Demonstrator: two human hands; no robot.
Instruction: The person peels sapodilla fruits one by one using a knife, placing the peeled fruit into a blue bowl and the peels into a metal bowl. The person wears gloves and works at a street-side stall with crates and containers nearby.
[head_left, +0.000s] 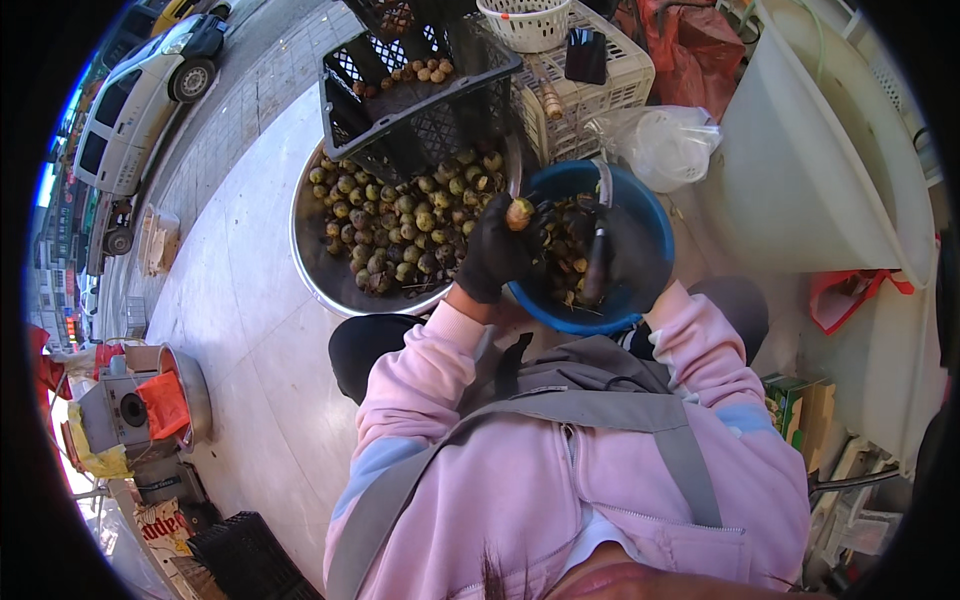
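My left hand (491, 244), in a black glove, grips a round walnut-like fruit (519, 214) with patches of brown and green husk. A curved metal blade with a dark handle (597, 262) is in my right hand (634, 251), also gloved in black; its fingers are partly blurred. Both hands are at the blue basin (666, 225), the left at its near left rim and the right over it. Husk scraps (574, 262) lie inside the basin. To the left, a wide metal bowl (300, 247) holds many green-brown fruits (405, 225).
A black plastic crate (420, 112) with cleaned nuts (431, 71) rests over the metal bowl. Behind the basin stands a cream crate (630, 67) bearing a white basket (529, 26), a phone (586, 56) and a wooden-handled tool (551, 101). A clear plastic bag (667, 146) and large pale tubs (795, 165) stand right.
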